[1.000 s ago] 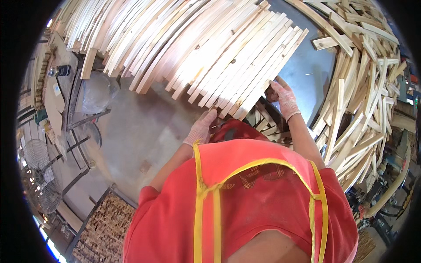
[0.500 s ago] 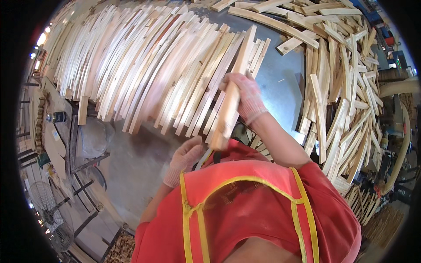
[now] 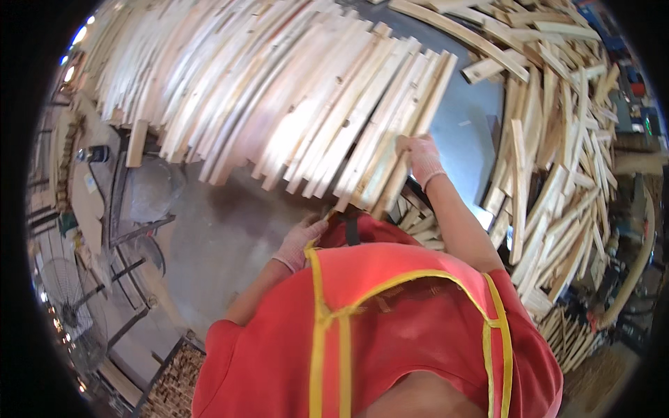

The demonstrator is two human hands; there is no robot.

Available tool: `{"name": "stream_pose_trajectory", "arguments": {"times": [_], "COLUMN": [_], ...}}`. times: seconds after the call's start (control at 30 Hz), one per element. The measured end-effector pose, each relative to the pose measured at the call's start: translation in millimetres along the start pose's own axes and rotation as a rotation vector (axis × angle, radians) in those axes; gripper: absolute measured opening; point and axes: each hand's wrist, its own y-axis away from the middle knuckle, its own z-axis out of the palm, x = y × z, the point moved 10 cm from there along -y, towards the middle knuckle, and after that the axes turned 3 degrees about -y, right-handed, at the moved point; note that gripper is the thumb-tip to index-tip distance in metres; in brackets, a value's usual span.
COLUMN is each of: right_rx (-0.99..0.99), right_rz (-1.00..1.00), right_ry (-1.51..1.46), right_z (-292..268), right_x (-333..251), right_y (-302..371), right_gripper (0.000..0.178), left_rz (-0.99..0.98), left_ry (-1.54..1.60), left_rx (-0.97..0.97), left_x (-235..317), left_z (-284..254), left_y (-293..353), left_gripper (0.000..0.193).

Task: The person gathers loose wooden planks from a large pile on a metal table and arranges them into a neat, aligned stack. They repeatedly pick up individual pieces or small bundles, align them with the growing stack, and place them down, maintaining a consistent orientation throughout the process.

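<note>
Well, from my end I judge the row of planed wooden strips [image 3: 296,129] well filled: it lies edge to edge across much of the grey metal tabletop [image 3: 461,129], though a few dark gaps show and the near ends sit unevenly. Still outside it, on the right, is a jumbled heap of loose strips [image 3: 518,188]. My right hand [image 3: 422,159], in a pale knit glove, reaches forward on an almost straight forearm, its fingers bent over the outermost strip [image 3: 436,96] at the row's right edge; the thumb is hidden, so I cannot tell whether it pinches or merely pushes. My left hand [image 3: 301,242], gloved too, hangs low by the waist with the elbow bent, near the strips' ends; its grip I cannot make out.
</note>
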Motion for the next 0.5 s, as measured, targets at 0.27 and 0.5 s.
{"name": "stream_pose_trajectory", "arguments": {"times": [0.27, 0.5], "right_rx": [0.185, -0.214], "right_rz": [0.079, -0.032], "right_ry": [-1.154, -0.617], "right_z": [-20, 77], "right_x": [-107, -290], "right_y": [21, -47], "right_gripper": [0.066, 0.064], "left_rz": [0.226, 0.484], "left_ry": [0.015, 0.063], "left_rx": [0.2, 0.498], "left_x": [37, 56], "left_z": [-79, -146], "left_y": [44, 61], "left_gripper": [0.064, 0.079]}}
